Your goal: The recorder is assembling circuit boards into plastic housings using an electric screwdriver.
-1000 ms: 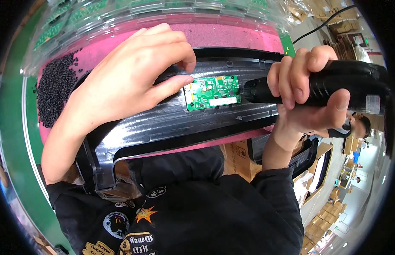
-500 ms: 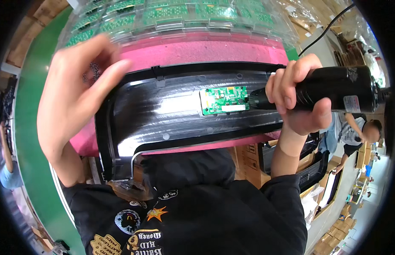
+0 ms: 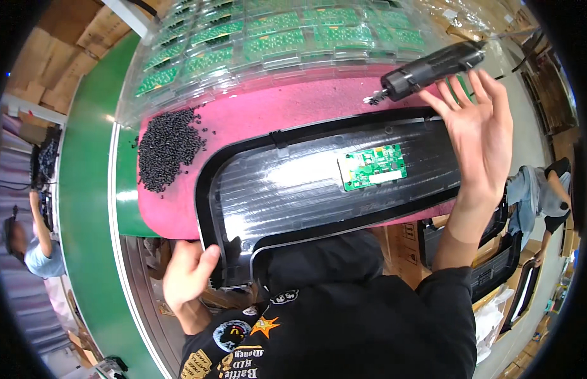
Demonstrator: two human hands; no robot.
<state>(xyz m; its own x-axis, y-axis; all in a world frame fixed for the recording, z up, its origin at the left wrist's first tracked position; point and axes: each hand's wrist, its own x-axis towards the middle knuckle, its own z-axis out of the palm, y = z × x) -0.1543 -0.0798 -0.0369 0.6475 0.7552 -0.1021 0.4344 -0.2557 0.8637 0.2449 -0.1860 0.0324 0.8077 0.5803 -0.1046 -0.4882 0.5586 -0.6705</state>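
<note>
Circuit board (image 3: pixel 373 167), one, green, rectangular, with a white strip along its near edge: lies inside the black housing, right of the middle, dark round spots at its corners.

Black housing (image 3: pixel 306 208), one, long, shallow, rounded at the corners, glossy within: open side up, laid partly over the pink mat, its near edge by the person's body.

Left hand (image 3: pixel 187 275), bare: at the housing's near left corner, thumb against the edge, fingers curled with tips hidden; cannot tell whether they close on it.

Right hand (image 3: pixel 476 129), bare: released, palm exposed, fingers spread upward beneath the power screwdriver; cannot tell whether the fingertips touch it.

Power screwdriver (image 3: pixel 432 68), one, black: tilted above the mat's far right part, bit end toward the left.

Screws (image 3: pixel 167 148), small, black, many: heaped at the left of the pink mat (image 3: pixel 274 107), some strays.

Clear plastic trays (image 3: pixel 243 79), stacked, containing green boards: beyond the mat.

Table (image 3: pixel 91 189), green: at left.
</note>
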